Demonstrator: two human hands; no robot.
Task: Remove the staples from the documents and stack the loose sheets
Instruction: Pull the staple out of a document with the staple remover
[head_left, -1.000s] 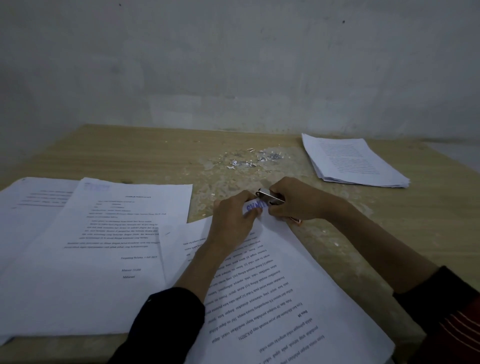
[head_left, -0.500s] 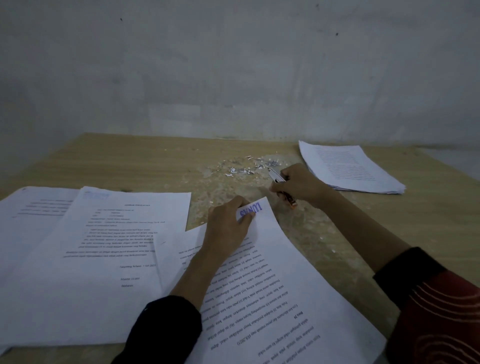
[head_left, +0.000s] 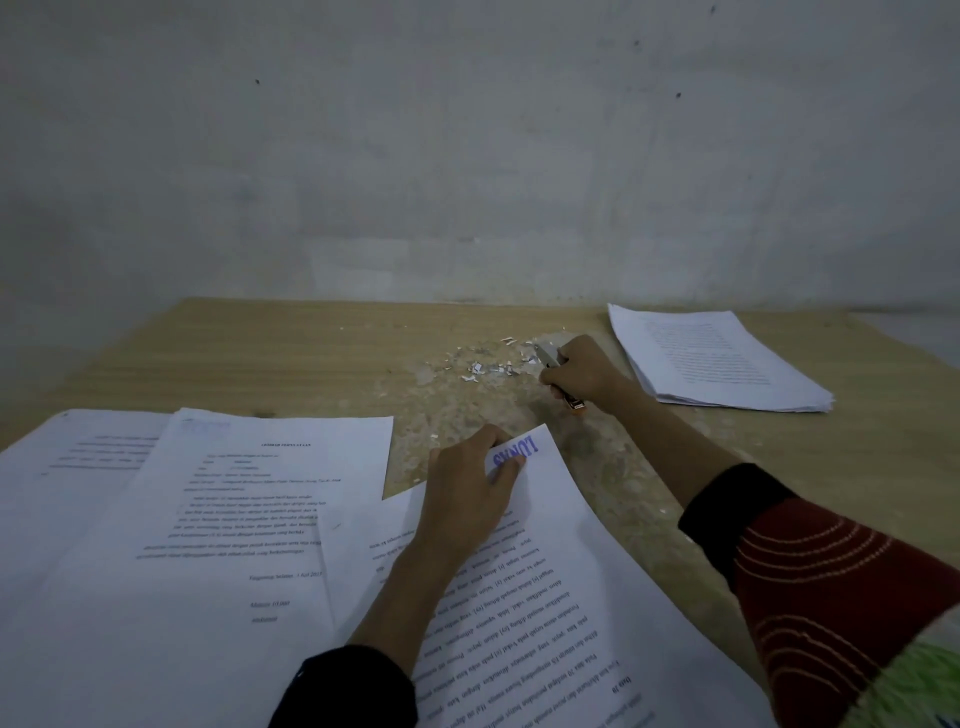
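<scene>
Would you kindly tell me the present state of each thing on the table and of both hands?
left hand, pinches the document's stamped corner.
right hand, grips the staple remover.
staple remover, held, metal tip at the staple pile's edge.
document, on the table, printed side up.
staple pile, scattered loose.
far stack, lying flat, untouched.
left sheets, flat, overlapping.

Wooden table (head_left: 260, 353) carries spread papers (head_left: 234, 545), a paper stack (head_left: 727, 364), scattered staples (head_left: 488, 366).

white document (head_left: 545, 597), blue stamp (head_left: 514, 453), tan table (head_left: 311, 353), red sleeve (head_left: 831, 571) with seemingly orange stripes.
</scene>
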